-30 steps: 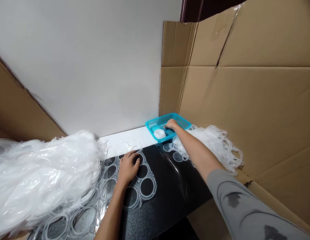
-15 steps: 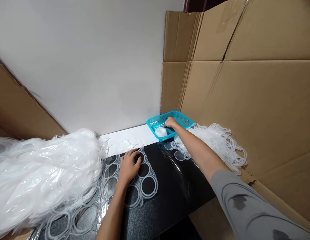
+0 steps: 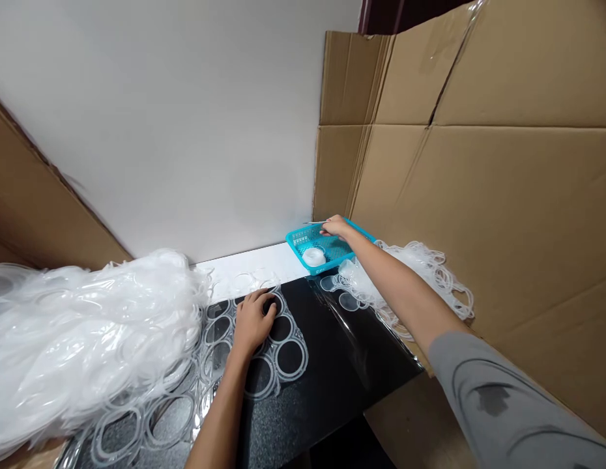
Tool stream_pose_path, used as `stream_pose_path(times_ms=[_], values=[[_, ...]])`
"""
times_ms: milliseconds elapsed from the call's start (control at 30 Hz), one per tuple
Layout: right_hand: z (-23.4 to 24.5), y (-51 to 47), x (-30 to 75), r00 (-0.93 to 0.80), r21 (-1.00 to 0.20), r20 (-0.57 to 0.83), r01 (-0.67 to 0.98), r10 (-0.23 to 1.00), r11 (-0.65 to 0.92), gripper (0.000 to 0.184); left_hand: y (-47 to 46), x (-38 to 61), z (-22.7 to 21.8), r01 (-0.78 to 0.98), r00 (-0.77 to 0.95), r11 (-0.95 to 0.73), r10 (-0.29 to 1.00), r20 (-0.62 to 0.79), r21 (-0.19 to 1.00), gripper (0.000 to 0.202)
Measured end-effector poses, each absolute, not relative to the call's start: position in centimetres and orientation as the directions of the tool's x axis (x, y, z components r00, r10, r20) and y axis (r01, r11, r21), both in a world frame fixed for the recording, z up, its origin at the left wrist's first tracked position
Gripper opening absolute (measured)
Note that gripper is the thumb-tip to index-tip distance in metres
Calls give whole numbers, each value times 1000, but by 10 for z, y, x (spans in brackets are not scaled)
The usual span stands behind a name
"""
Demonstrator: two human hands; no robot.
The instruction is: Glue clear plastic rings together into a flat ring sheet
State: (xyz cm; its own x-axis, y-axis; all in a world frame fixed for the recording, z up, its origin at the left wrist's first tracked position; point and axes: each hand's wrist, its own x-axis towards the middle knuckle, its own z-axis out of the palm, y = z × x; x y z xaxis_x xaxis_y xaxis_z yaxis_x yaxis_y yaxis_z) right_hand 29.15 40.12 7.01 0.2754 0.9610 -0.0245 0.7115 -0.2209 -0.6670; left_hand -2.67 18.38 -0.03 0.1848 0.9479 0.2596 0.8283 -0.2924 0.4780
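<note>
Ring sheet (image 3: 272, 350) lies under left hand (image 3: 254, 319), fingers apart. Right hand (image 3: 336, 226) grips thin tool (image 3: 313, 223) over blue basket (image 3: 319, 270).

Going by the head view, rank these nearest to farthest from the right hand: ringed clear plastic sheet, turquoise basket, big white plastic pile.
1. Turquoise basket: just below the right hand.
2. Ringed clear plastic sheet: leftward, under the left hand.
3. Big white plastic pile: farthest left.

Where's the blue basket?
In the head view, the blue basket is just right of centre, below the right hand, left of the clear plastic pile.
</note>
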Motion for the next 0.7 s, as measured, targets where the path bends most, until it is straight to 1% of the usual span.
stream_pose_path(times_ms=[133, 300, 400, 567, 700], values=[[72, 396, 291, 244, -597, -34, 772, 969, -215, 7, 185, -27, -1, 826, 185, -298, 945, 269, 479, 30], [46, 385, 284, 271, -538, -47, 804, 961, -253, 10, 184, -27, 1, 827, 187, -295, 947, 259, 479, 29], [35, 383, 280, 288, -520, -50, 810, 956, -271, 16, 184, -27, 0, 824, 188, -297, 947, 261, 483, 30], [37, 383, 271, 296, -522, -87, 800, 951, -297, 19, 184, -27, -2, 820, 180, -296, 946, 271, 490, 28], [42, 384, 265, 316, -572, -119, 753, 941, -325, 20, 184, -27, -2, 814, 184, -300, 945, 269, 498, 28]])
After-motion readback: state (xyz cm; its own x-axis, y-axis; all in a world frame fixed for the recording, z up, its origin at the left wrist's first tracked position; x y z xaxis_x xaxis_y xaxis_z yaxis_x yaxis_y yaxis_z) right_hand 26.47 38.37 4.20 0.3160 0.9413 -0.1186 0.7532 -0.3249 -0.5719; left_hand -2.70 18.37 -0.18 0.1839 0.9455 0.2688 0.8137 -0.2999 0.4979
